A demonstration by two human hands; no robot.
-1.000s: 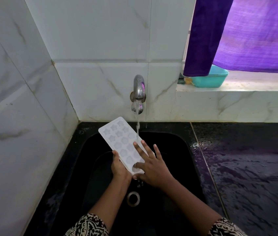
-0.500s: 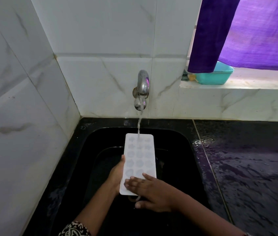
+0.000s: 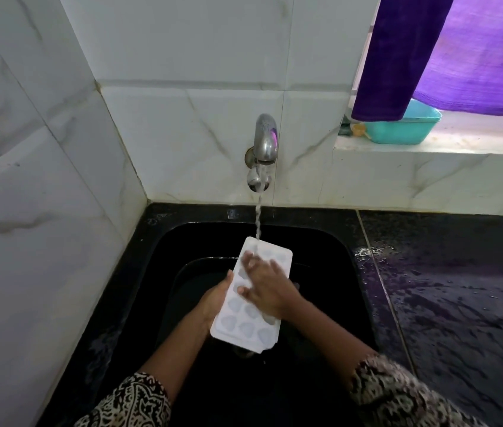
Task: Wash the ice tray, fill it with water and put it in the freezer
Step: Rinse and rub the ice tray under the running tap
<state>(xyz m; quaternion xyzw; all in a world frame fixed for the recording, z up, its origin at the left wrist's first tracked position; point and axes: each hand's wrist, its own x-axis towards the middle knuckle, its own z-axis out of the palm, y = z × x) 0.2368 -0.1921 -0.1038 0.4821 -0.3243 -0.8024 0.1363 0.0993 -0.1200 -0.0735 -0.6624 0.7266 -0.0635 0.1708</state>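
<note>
A white ice tray [image 3: 245,326] with shaped cavities is held over the black sink [image 3: 330,248], its far end under the running water from the steel tap [image 3: 263,146]. My left hand [image 3: 213,300] grips the tray's left edge from beneath. My right hand [image 3: 267,286] lies flat on top of the tray with fingers spread, covering its middle cavities. The stream lands at the tray's far end, by my right fingertips.
White marble-look tiles close in the left and back. A wet black counter [image 3: 459,303] lies to the right of the sink. On the window ledge stands a teal tub [image 3: 398,127] under a purple curtain [image 3: 447,50].
My right hand has slid from the tray's near end up to its middle and far part. The tray has tilted slightly, its near end swinging left.
</note>
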